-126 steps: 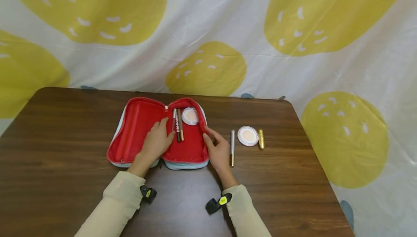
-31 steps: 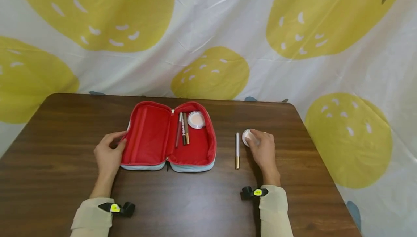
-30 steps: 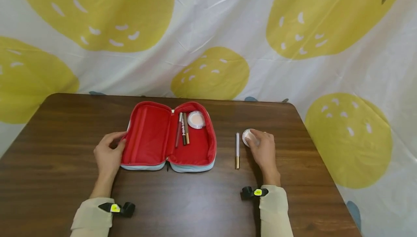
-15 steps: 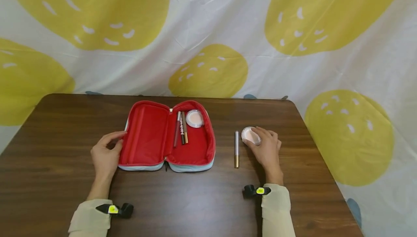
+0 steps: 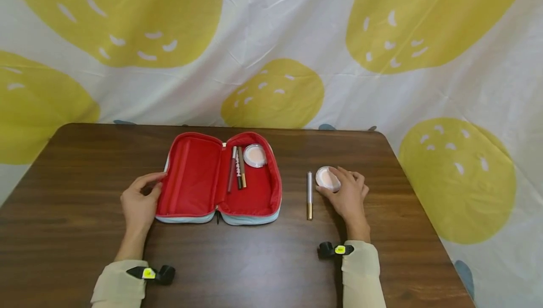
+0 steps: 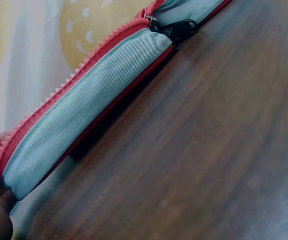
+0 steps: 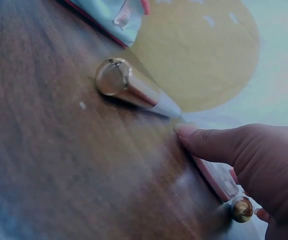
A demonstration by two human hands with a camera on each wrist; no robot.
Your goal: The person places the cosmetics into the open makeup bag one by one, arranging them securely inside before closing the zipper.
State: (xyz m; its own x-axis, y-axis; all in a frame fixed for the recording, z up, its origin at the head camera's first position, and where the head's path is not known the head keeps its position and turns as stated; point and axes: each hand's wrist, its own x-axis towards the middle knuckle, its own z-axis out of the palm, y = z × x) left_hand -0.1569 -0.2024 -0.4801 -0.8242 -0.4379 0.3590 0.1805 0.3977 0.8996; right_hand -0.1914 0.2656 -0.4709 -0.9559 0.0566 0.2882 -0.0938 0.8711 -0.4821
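Observation:
An open zip pouch (image 5: 191,176), red inside and pale blue outside, lies on the table. My left hand (image 5: 140,202) grips the edge of its left half; in the left wrist view the thumb and fingers sit on both sides of the zipped rim (image 6: 83,107). My right hand (image 5: 349,197) pinches a round compact (image 5: 325,177) on the table between thumb and fingers. A silver tube with a gold end (image 5: 309,195) lies just left of that compact. Behind the right hand, hidden in the head view, a small gold tube (image 7: 242,209) shows in the right wrist view.
In the pouch's right half lie several slim makeup pencils (image 5: 238,169) and a second round compact (image 5: 255,156). The brown wooden table (image 5: 246,270) ends at a fabric backdrop (image 5: 271,91) with yellow fruit prints.
Both hands were at the pouch's right half earlier. My left hand has moved to its left edge, my right to the compact. Lately the right fingers have shifted right, uncovering more of the compact.

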